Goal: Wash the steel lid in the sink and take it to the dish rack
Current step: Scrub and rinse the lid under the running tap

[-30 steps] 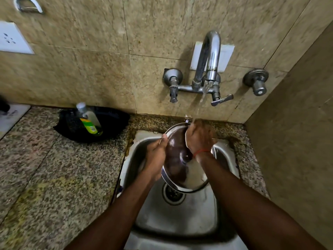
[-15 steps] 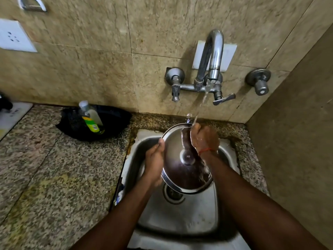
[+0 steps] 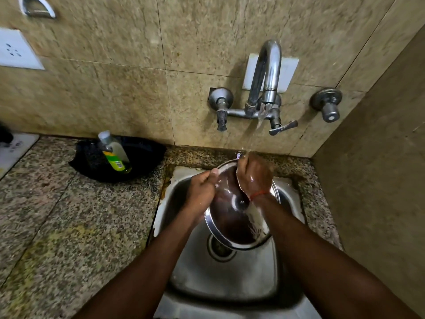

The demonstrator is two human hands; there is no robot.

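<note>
My right grip (image 3: pixel 254 178) hides the steel lid's (image 3: pixel 230 221) far rim above the sink (image 3: pixel 230 279); its fingertips blur in running water (image 3: pixel 255 132). My left grip's (image 3: pixel 202 192) fingers lie behind the lid.

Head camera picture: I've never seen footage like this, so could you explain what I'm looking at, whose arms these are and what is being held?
There is no machine here. A person wears a camera on the head, and it looks down at their own two arms. The left hand grips the rim of a steel lid, which is held tilted over the sink. The right hand lies on the lid's upper part, where water from the wall tap falls. Whether it grips there is unclear. On the granite counter to the left, a bottle with a green label leans in a black dish.
</note>
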